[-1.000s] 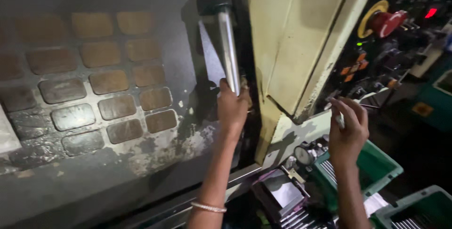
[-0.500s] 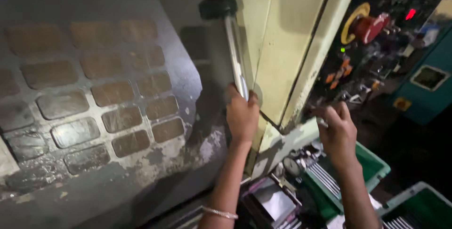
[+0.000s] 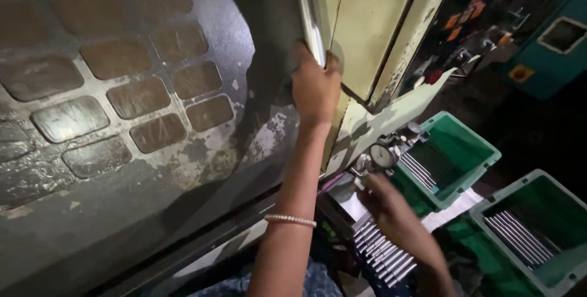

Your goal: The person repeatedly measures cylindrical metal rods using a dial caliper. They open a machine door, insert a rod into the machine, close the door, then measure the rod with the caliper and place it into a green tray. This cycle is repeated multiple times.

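Note:
My left hand (image 3: 315, 83) grips the long metal handle (image 3: 310, 19) on the edge of a worn grey machine door (image 3: 140, 107) with a grid of grimy window panes. A thin bracelet circles that wrist. My right hand (image 3: 391, 211) is lowered over a row of several shiny metal rods (image 3: 382, 254) lying side by side below the machine; blur hides whether its fingers hold a rod. A round dial gauge (image 3: 384, 155) stands just above that hand.
Two green bins (image 3: 455, 150) (image 3: 532, 230) at the right hold several thin metal rods. A cream machine panel (image 3: 367, 28) lies right of the handle. A dark control panel (image 3: 483, 22) with orange buttons and a teal box (image 3: 550, 40) fill the upper right.
My right hand has dropped from the control panel down to the rods below. My left hand stays on the door handle, and the view has tilted downward.

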The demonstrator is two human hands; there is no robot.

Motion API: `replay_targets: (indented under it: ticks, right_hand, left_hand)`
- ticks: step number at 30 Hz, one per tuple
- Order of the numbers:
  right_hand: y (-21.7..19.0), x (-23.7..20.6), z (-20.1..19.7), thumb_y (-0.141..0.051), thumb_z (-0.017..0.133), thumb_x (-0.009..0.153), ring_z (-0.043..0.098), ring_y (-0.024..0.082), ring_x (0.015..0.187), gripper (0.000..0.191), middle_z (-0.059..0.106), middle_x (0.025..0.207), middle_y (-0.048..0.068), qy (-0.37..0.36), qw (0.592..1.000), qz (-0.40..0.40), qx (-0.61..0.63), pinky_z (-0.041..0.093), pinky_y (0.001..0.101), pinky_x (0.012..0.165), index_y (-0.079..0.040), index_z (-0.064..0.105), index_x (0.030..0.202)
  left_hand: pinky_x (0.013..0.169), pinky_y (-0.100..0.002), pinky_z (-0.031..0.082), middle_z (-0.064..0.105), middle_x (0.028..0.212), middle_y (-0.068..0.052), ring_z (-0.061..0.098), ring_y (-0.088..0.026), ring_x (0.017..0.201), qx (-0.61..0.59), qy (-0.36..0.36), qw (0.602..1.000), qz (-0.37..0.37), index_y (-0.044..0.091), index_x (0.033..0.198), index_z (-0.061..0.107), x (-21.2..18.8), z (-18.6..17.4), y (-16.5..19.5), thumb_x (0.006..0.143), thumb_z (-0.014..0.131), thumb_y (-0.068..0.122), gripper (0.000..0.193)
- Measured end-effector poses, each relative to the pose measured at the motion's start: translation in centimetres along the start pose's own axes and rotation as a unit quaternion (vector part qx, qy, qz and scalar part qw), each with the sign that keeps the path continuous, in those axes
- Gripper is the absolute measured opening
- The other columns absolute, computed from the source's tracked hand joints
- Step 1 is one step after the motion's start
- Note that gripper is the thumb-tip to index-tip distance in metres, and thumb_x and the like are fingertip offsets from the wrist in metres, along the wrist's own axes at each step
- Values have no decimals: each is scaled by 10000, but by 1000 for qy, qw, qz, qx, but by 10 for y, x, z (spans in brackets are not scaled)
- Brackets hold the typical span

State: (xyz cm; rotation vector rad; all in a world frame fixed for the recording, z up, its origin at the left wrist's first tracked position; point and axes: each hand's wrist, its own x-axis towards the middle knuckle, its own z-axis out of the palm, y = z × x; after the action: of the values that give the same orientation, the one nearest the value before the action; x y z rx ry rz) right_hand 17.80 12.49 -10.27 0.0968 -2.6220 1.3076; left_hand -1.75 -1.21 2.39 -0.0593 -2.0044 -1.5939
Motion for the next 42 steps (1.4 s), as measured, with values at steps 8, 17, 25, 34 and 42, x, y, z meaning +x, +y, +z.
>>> replay_targets:
  ticks: [8, 17, 25, 34, 42]
  right_hand:
    - [111, 7, 68, 70, 622, 1012, 674, 232, 995, 213, 717, 1167, 172, 87, 961, 4, 261, 583, 381, 851, 74, 608, 1224]
    - [160, 9, 106, 56, 685, 910, 705, 216, 1066, 313, 761, 1112, 145, 138, 985, 92, 47, 577, 340, 893, 16, 653, 1218]
    - [167, -2, 115, 79, 651, 879, 760, 175, 992, 309, 795, 1032, 113, 128, 984, 111, 62, 588, 327, 856, -14, 677, 1173]
    - [156, 10, 115, 183, 581, 781, 736, 173, 1039, 439, 774, 1057, 109, 154, 977, 119, 84, 563, 318, 900, -10, 665, 1166]
    - [163, 25, 111, 32, 682, 926, 728, 220, 952, 252, 756, 999, 141, 193, 973, 126, 4, 555, 318, 843, -5, 680, 1175]
  left_hand:
    - [712, -563, 583, 731, 858, -289, 721, -479, 796, -3, -32, 999, -26, 51, 1423, 438, 2, -9, 2, 899, 609, 276, 596]
    - [742, -559, 579, 758, 877, -247, 739, -451, 814, -1, -48, 998, -35, 91, 1283, 515, 5, -11, -2, 915, 620, 295, 433]
    - [749, -566, 572, 743, 864, -285, 732, -473, 805, -38, -50, 998, -20, 82, 1318, 483, 9, -10, -8, 917, 597, 285, 464]
    - [709, -558, 578, 740, 837, -273, 735, -464, 762, -25, -62, 998, -16, 69, 1281, 475, 12, -9, -12, 938, 592, 291, 424]
    - [673, -508, 619, 742, 837, -243, 757, -418, 731, -49, -62, 997, -3, 62, 1204, 484, 11, -9, -13, 937, 589, 276, 358]
